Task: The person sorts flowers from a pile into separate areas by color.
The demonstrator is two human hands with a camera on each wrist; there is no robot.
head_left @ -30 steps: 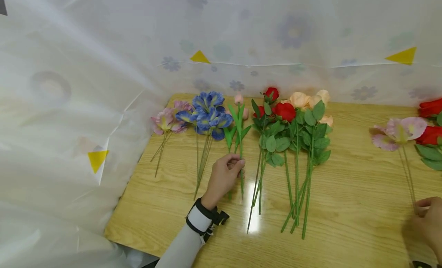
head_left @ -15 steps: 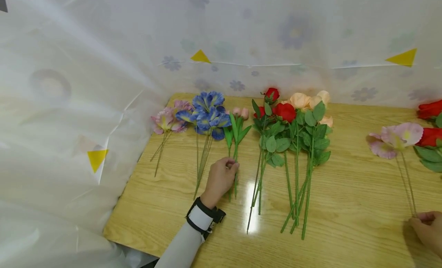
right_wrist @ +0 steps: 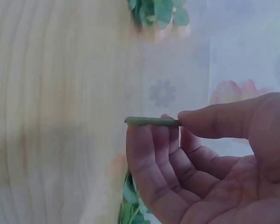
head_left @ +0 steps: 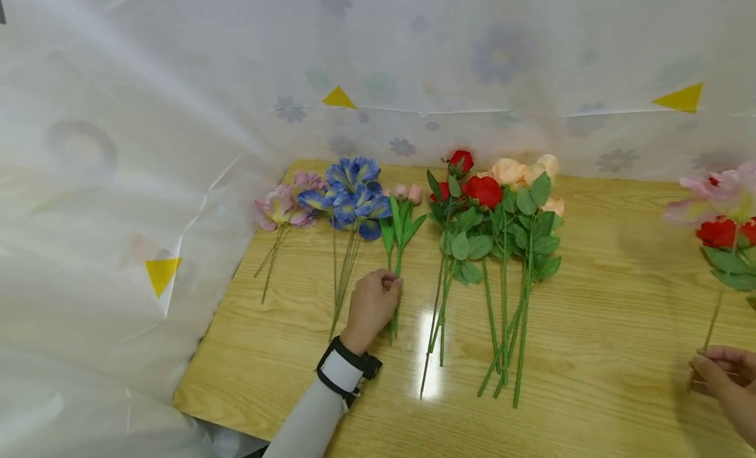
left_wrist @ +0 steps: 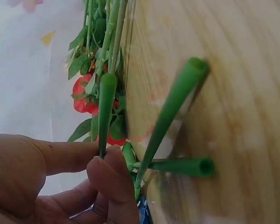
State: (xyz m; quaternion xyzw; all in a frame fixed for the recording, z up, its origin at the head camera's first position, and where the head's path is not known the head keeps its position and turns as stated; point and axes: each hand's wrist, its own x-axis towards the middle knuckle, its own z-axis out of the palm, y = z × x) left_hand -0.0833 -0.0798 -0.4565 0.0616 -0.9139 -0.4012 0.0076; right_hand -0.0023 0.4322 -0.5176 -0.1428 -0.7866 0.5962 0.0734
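Observation:
My left hand [head_left: 373, 305] pinches the stem of a pink tulip [head_left: 415, 195] between thumb and finger. In the left wrist view the pinched green stem [left_wrist: 106, 109] points up, beside two other green stems lying close to the tabletop. My right hand [head_left: 730, 381], at the right edge, pinches the thin stem [head_left: 713, 320] of a raised pink-purple flower [head_left: 717, 189]. Its bloom overlaps red roses [head_left: 717, 233] lying behind it. The right wrist view shows the stem end [right_wrist: 149, 121] between thumb and fingers.
Blue irises [head_left: 357, 202] and pink-purple flowers [head_left: 283, 207] lie to the left on the wooden table [head_left: 614, 327]. Mid-table are red roses [head_left: 483, 191] and peach roses [head_left: 509, 172], their stems crossing. A whitish sheet [head_left: 425, 44] hangs behind and at the left.
My left hand has moved slightly left, and the tulip it holds has come down beside the other tulips. My right hand has lifted the pink-purple flower, its bloom now higher in view.

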